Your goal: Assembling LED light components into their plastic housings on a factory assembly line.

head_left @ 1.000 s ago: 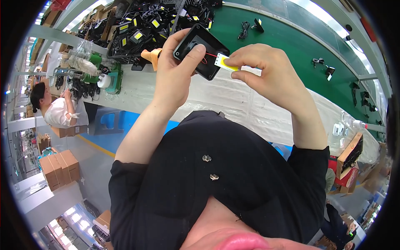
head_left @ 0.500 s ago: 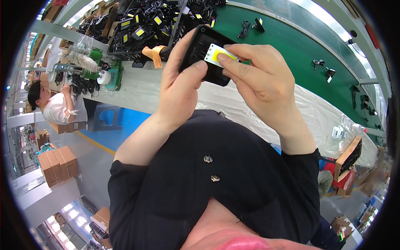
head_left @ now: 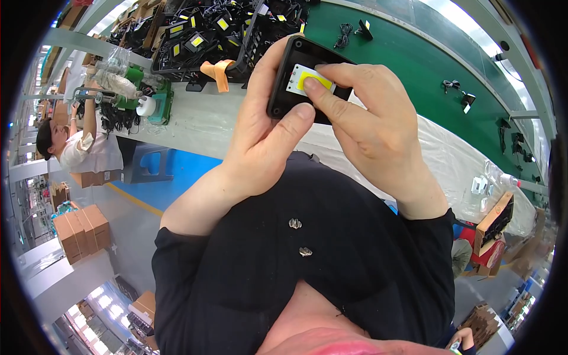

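Observation:
My left hand [head_left: 260,139] is closed around a black rectangular lamp housing [head_left: 307,50], its thumb lying along the near edge. The housing is tilted, with its hollow side facing me. Inside it sits a small white LED panel [head_left: 293,84] with a yellow middle. My right hand [head_left: 378,121] is closed on that panel, thumb pressed on its yellow face and index finger at its far edge. The fingers cover the panel's right end and part of the housing. Whether the panel lies flat against the housing floor, I cannot tell.
A black crate [head_left: 249,59] of lamps and cables stands far left, an orange strip [head_left: 218,76] over its edge. Beyond my hands runs a green belt [head_left: 408,74] carrying a few lamps [head_left: 365,29]. A co-worker [head_left: 89,148] sits at left beside a green machine [head_left: 161,106].
The LED panel has gone deeper into the housing and now sits squarer in it. My left thumb has moved off the panel to the housing's near edge. The co-worker's arm has risen.

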`<action>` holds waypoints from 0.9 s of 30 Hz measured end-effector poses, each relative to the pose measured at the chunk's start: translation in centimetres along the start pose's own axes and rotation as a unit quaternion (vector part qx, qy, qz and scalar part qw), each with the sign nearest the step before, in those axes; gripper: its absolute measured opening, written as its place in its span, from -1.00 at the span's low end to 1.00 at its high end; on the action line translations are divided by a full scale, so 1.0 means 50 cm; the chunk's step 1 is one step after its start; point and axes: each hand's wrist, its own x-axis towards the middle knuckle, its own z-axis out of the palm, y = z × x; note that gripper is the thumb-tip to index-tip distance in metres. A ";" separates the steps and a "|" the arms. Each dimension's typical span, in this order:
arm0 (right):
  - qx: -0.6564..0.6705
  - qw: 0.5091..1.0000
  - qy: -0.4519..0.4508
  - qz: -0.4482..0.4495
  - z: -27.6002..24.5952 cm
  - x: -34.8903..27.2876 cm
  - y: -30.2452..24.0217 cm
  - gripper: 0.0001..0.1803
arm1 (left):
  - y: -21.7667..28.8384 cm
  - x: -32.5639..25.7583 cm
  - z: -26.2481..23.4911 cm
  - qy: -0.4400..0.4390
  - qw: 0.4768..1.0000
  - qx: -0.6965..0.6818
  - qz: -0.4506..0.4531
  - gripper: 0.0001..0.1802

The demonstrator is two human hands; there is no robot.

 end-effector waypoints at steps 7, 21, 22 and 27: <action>0.012 1.000 -0.009 -0.013 -0.003 -0.005 -0.001 -0.53 | 0.029 -0.004 -0.001 -0.005 0.999 0.020 -0.050 -0.36; 0.475 0.795 0.091 0.365 0.040 -0.015 -0.015 -0.78 | -0.009 0.007 -0.012 0.017 0.973 0.192 0.130 -0.62; 0.474 0.796 0.093 0.365 0.046 -0.021 -0.009 -0.78 | -0.012 0.006 -0.012 0.015 0.973 0.192 0.131 -0.62; 0.444 0.827 0.032 0.344 0.052 -0.020 0.001 -0.84 | -0.001 0.001 -0.018 -0.004 0.964 0.230 0.137 -0.54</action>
